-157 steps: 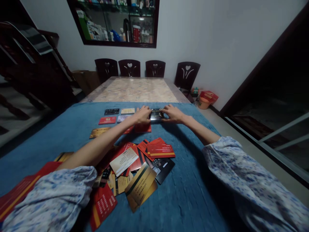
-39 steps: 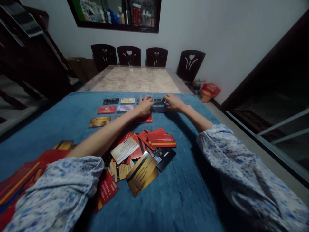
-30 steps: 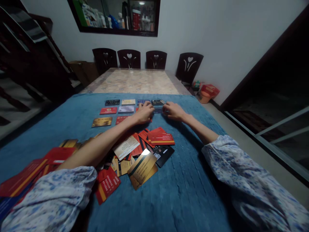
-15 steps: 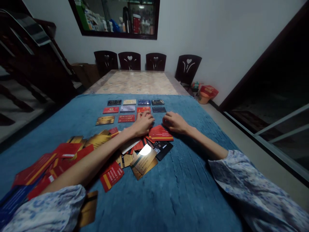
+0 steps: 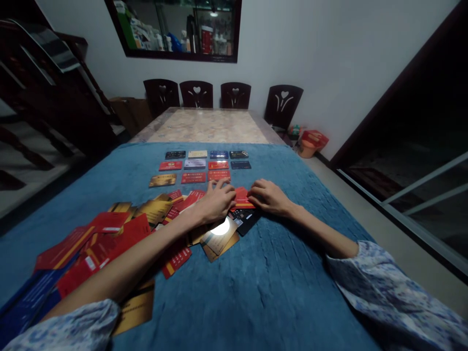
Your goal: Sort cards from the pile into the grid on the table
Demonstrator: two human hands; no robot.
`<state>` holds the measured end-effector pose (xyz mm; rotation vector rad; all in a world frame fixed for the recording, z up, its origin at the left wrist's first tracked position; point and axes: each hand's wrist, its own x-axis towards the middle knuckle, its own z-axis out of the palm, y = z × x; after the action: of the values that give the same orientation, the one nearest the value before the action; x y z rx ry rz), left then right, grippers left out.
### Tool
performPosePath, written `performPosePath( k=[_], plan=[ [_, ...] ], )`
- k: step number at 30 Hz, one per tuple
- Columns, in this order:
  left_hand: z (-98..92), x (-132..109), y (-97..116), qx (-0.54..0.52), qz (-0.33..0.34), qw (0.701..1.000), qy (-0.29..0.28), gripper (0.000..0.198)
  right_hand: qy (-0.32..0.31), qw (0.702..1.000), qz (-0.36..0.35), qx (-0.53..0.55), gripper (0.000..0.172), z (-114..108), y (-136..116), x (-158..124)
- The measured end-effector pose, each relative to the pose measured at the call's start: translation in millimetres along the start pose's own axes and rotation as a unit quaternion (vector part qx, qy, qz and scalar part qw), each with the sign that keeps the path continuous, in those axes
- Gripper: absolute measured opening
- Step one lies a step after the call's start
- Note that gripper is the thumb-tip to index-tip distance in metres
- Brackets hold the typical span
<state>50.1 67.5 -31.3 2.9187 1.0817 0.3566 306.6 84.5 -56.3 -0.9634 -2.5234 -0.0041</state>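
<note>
Between my two hands lie a few overlapping red cards (image 5: 242, 199), on top of a black card (image 5: 247, 225). My left hand (image 5: 216, 204) has its fingers curled at the left edge of these red cards. From the right, my right hand (image 5: 271, 197) pinches their other edge with bent fingers. Just beyond my left fingertips, another red card (image 5: 219, 175) lies flat at the end of the nearest row. Gold cards (image 5: 218, 243) with a bright glare on them sit in front of my left hand, whose forearm hides part of the heap.
Neat rows of cards (image 5: 195, 164) lie farther back on the blue cloth (image 5: 278, 282). A loose heap of red cards (image 5: 68, 247), gold cards (image 5: 155, 209) and blue cards (image 5: 31, 297) spreads at the left. Dark chairs (image 5: 234, 95) stand behind the table.
My left hand has come back towards me from the nearest row, where a red card now shows. My right hand has lowered onto the red cards, its fingers less tightly curled.
</note>
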Motion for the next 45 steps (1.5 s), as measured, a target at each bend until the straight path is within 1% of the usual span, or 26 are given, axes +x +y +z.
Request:
performPosePath(
  k=[4,8,11,15,20,23,27,33,38,41,45],
  plan=[
    [-0.9,-2.4,5.8,-0.003,0.005,1.0,-0.007,0.032,0.004,0.999,-0.031,0.018,0.03,-3.0,-5.0,-6.0],
    [-4.8,-3.4,10.9,0.005,0.016,1.0,0.003,0.037,0.013,0.998,-0.056,0.036,0.037,-2.5,-4.9,-11.8],
    [-8.1,-3.9,14.8,0.015,0.016,1.0,-0.004,0.035,0.024,0.996,-0.07,0.05,0.039,-1.0,-4.2,-15.8],
    [-9.7,-3.9,18.3,0.034,0.016,0.999,-0.007,0.03,0.042,0.994,-0.093,0.047,0.032,0.0,-6.0,-18.2],
    [-7.4,-3.9,21.4,0.079,0.039,0.996,-0.003,0.027,0.05,0.99,-0.127,-0.022,0.026,1.2,-6.7,-18.2],
    [-6.2,-4.4,22.5,0.099,0.051,0.994,0.011,0.027,0.053,0.988,-0.141,-0.036,0.026,2.4,-5.3,-18.6],
    [-5.6,-4.9,21.6,0.107,0.068,0.991,0.032,0.028,0.072,0.984,-0.155,-0.043,0.025,3.6,-5.1,-18.8],
    [-3.8,-2.6,20.8,0.105,0.074,0.989,0.072,0.026,0.097,0.986,-0.126,-0.056,0.025,4.1,-5.8,-19.0],
    [-2.5,-0.2,19.0,0.131,0.077,0.982,0.111,0.031,0.12,0.986,-0.097,-0.057,0.028,2.8,-5.9,-18.4],
    [-1.7,0.4,17.3,0.133,0.056,0.983,0.115,0.032,0.142,0.985,-0.09,-0.043,0.029,2.0,-7.6,-16.8],
    [-0.6,0.8,15.5,0.094,0.015,0.99,0.107,0.03,0.153,0.985,-0.072,-0.021,0.029,3.3,-9.5,-15.2]
  ],
)
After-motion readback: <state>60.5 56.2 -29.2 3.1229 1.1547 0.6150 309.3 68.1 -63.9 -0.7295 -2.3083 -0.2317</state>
